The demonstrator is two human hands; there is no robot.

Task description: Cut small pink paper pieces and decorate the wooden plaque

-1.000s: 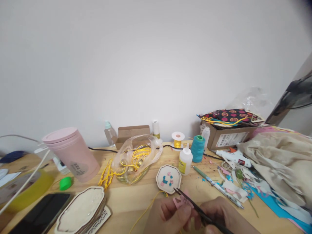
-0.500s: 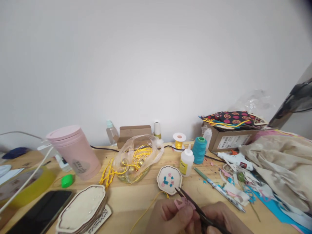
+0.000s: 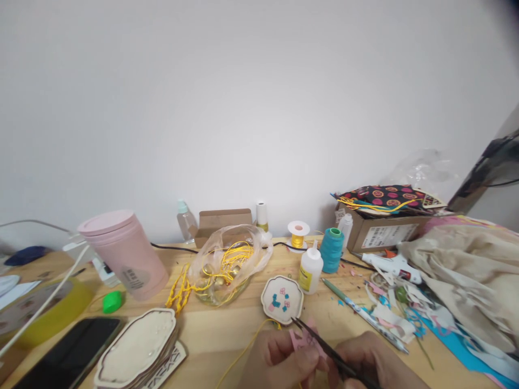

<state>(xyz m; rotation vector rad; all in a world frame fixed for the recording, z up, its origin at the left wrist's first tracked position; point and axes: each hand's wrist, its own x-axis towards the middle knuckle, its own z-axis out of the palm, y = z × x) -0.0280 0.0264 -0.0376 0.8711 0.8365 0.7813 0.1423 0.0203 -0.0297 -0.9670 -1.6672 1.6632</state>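
My left hand (image 3: 279, 361) pinches a small pink paper cut-out (image 3: 302, 339) at the bottom edge of the view. My right hand (image 3: 375, 363) grips black scissors (image 3: 320, 346), whose blades cross the pink piece and point up-left. Just beyond the blade tips lies a small scalloped wooden plaque (image 3: 281, 299) with tiny pink and blue shapes on it. A yellow cord (image 3: 247, 343) runs across the wooden table (image 3: 227, 324) toward my left hand.
White glue bottle (image 3: 310, 267), teal thread spool (image 3: 331, 249) and a green pen (image 3: 363, 316) lie right of the plaque. A plastic bag of yellow cord and bells (image 3: 225, 265), pink tumbler (image 3: 124, 254), stacked wooden plaques (image 3: 135, 348), phone (image 3: 67, 359). Paper scraps and cloth (image 3: 466, 275) at right.
The view has shifted slightly. The scissor blades, open half a second ago, now lie closer together on the pink piece. Both hands stay in the same place.
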